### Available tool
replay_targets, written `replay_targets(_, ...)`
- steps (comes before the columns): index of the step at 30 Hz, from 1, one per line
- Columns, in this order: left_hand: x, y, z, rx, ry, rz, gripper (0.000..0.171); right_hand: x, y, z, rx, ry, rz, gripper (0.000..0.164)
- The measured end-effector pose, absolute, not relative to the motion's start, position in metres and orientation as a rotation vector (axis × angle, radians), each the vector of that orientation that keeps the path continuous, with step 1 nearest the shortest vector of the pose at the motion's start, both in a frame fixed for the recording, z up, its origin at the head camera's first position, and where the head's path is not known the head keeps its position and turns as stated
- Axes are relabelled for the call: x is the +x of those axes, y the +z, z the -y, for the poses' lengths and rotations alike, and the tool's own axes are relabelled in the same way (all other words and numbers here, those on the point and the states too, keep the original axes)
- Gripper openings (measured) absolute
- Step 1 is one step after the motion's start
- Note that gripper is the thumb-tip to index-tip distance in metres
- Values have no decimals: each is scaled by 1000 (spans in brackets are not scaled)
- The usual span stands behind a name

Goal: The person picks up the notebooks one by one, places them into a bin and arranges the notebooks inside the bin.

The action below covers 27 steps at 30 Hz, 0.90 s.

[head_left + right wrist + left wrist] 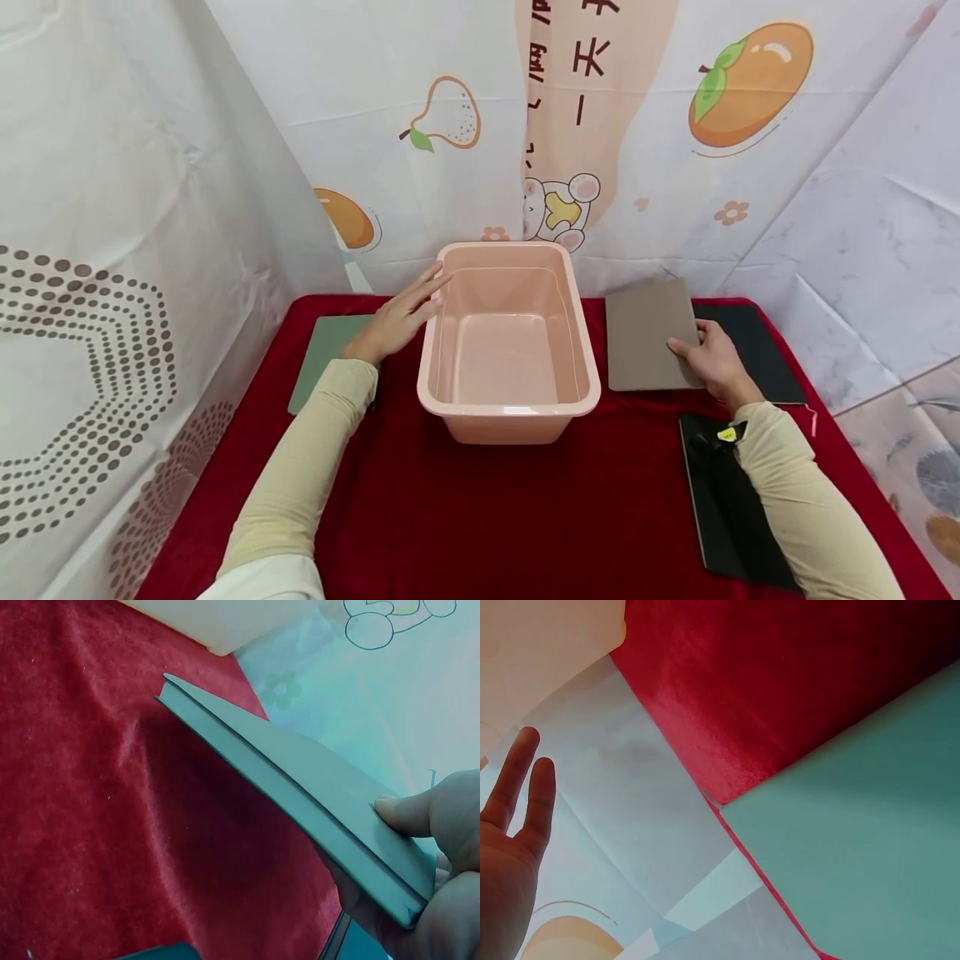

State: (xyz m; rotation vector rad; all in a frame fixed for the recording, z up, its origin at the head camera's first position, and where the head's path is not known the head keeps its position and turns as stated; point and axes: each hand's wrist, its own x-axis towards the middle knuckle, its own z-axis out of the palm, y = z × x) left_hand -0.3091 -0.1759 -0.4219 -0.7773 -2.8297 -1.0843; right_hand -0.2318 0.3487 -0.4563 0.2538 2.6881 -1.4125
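Observation:
My right hand point(712, 360) grips a grey-brown hardcover notebook point(648, 337) by its right edge, thumb on the cover and fingers beneath. In the right wrist view that notebook point(300, 795) is raised off the red cloth, its page edges showing. A pink plastic basin point(510, 425) stands at the middle of the table, with nothing inside. By the basin's left rim is my left hand point(401, 321), fingers extended; whether they touch the rim I cannot tell. The left wrist view shows two straight fingers of this hand point(517, 825). Under the left forearm lies a green notebook point(330, 342).
A black notebook point(757, 354) with a ribbon lies at the back right. Another black notebook point(727, 508) lies nearer, partly under the right forearm. Red cloth point(495, 525) covers the table. Printed curtains point(360, 92) hang behind and at the sides.

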Motion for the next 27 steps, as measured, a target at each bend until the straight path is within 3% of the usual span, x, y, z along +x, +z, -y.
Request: replay_targets(27, -311, -425, 176, -800, -1102, 2805, 51, -226, -408, -343, 207, -1482, -2697, 80)
